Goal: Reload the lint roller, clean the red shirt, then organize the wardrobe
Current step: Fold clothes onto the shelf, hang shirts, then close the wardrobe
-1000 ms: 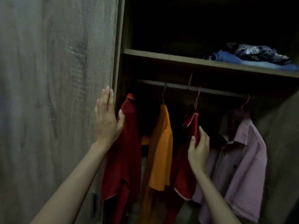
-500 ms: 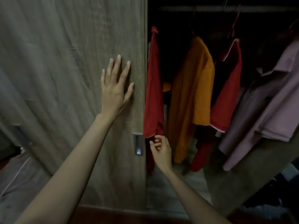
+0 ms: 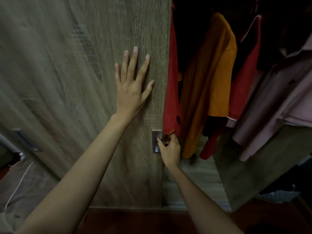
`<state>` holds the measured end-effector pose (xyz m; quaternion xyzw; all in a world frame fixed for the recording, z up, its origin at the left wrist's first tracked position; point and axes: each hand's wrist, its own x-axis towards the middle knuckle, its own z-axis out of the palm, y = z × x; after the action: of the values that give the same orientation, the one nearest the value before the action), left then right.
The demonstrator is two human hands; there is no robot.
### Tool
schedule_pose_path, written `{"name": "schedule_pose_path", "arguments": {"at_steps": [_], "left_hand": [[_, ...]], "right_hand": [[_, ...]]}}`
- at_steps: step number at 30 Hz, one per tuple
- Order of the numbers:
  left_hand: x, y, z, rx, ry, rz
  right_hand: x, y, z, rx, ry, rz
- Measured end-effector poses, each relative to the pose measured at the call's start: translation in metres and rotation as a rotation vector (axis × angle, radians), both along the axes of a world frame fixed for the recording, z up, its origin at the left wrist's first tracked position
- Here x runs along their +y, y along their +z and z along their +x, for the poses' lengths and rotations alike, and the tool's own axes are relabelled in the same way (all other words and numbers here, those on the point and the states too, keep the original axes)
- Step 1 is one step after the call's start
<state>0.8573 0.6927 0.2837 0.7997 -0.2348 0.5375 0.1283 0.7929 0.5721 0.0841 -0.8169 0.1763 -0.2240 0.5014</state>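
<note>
The wooden sliding wardrobe door (image 3: 76, 68) fills the left half of the view. My left hand (image 3: 131, 88) presses flat on it with fingers spread, near its right edge. My right hand (image 3: 170, 149) grips that edge lower down, thumb on the metal recessed handle (image 3: 155, 148) and fingers curled behind the door. A red shirt (image 3: 171, 98) hangs just inside the opening, its hem right above my right hand. No lint roller is visible.
An orange shirt (image 3: 211, 73), a second red shirt (image 3: 244, 85) and a pale pink shirt (image 3: 278, 98) hang further right. The wardrobe's side panel (image 3: 244, 168) slants at lower right. Grey fabric (image 3: 16, 183) lies at lower left, beside a second door handle (image 3: 27, 141).
My view dropped from the shelf and rail to the lower door. My right hand left the hanging shirts and came down to the door's edge by the handle. My left hand stays flat on the door.
</note>
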Motion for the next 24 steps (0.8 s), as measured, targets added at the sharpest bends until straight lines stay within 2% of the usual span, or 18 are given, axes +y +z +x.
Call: {"name": "schedule_pose_path", "arguments": {"at_steps": [9, 24], "left_hand": [[-0.048, 0.000, -0.011, 0.001, -0.034, 0.072], [-0.166, -0.022, -0.039, 0.017, -0.082, 0.275]], "right_hand": [[-0.053, 0.003, -0.015, -0.008, -0.034, 0.038], [-0.197, -0.011, -0.055, 0.079, -0.183, 0.063]]}}
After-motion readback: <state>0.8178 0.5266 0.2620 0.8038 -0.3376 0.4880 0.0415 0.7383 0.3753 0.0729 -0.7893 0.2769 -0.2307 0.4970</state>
